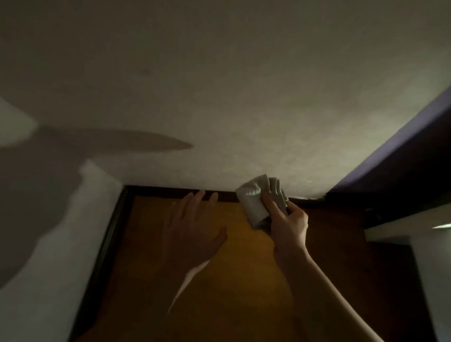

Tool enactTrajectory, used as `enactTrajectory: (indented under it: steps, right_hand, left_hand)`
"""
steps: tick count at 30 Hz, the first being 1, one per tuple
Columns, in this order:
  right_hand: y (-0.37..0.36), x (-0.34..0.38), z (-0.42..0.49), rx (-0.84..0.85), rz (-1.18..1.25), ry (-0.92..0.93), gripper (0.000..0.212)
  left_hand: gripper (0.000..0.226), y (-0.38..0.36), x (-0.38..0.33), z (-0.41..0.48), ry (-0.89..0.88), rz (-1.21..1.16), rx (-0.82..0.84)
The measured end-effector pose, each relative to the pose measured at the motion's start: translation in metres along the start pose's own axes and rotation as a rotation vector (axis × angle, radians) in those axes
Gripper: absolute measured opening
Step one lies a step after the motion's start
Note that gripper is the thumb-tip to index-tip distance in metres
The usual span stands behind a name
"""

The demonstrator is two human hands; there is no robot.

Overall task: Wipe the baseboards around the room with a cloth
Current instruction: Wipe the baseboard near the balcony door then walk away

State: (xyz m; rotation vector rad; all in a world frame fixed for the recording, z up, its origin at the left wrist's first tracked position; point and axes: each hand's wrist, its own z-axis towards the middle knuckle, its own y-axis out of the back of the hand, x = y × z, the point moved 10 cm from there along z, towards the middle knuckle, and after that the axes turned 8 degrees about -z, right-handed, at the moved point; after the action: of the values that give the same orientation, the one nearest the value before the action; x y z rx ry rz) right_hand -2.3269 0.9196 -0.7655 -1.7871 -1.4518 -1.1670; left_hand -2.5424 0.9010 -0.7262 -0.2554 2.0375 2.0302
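Observation:
A dark baseboard [164, 191] runs along the foot of the pale wall ahead and turns down the left wall [107, 242]. My right hand [288, 226] grips a folded grey-white cloth [254, 199] that lies against the baseboard, right of centre. My left hand [191, 227] is spread flat with straight fingers over the brown floor, its fingertips reaching the baseboard to the left of the cloth. It holds nothing.
The brown wooden floor [224, 291] fills the corner below. A dark purple-edged panel [406, 162] slants in from the right and meets the baseboard. A white piece of furniture [436, 265] stands at the right edge. Shadows fall on the left wall.

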Motion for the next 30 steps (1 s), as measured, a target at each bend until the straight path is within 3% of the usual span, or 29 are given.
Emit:
enactTrajectory:
  steps: [9,18,21,25,30]
  right_hand:
    - [0.03,0.248,-0.175,-0.009,-0.13,0.106,0.023]
    - [0.033,0.456,-0.339,0.04,-0.096,0.184,0.03]
    - [0.03,0.489,-0.375,0.041,-0.045,0.156,0.044]
    - [0.017,0.514,-0.4,0.111,-0.069,0.13,0.026]
    - [0.014,0.536,-0.416,0.11,-0.165,0.256,0.03]
  left_hand:
    - [0.075,0.283,-0.087,-0.036,-0.031,-0.042,-0.01]
    - [0.067,0.542,-0.154,-0.091,-0.071,-0.047,-0.108]
    - [0.066,0.6,-0.158,-0.104,-0.074,-0.051,-0.159]
    - [0.064,0.642,-0.162,-0.115,-0.101,-0.046,-0.197]
    - [0.064,0.668,-0.156,-0.131,-0.073,-0.061,-0.272]
